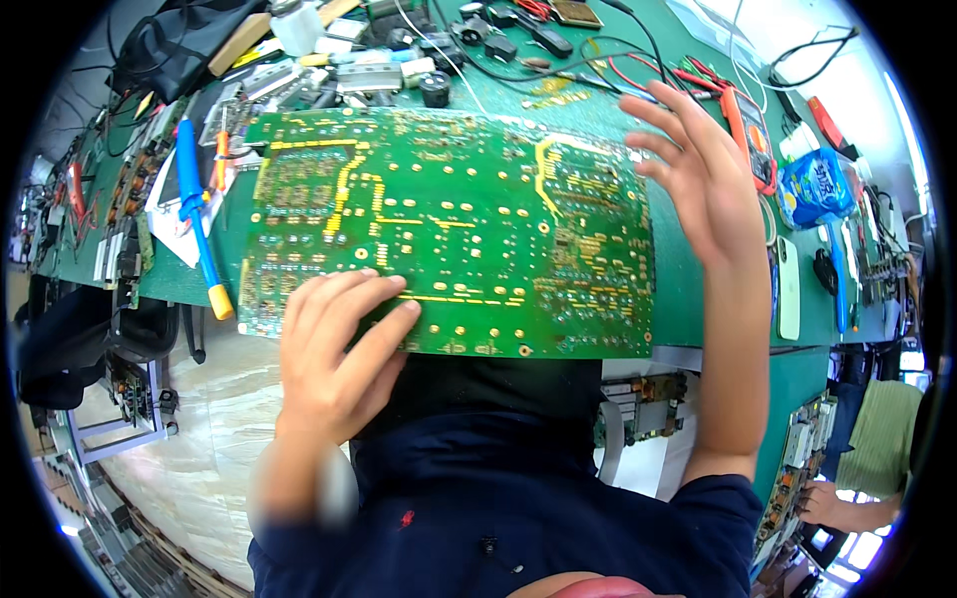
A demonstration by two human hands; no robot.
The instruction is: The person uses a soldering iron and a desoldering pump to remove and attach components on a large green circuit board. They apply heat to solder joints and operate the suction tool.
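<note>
A large green circuit board, with yellow traces and rows of solder pads, lies across the bench at its near edge. My left hand grips its lower left edge, fingers spread over the top and thumb partly hidden at the edge. My right hand is raised at the board's upper right corner, fingers apart and holding nothing; whether it touches the board I cannot tell. A blue and yellow tool and an orange-handled screwdriver lie left of the board.
The green bench holds an orange multimeter, blue packet, pale green phone and scattered cables and parts. Another person's hand touches a board at lower right. A black chair stands at left.
</note>
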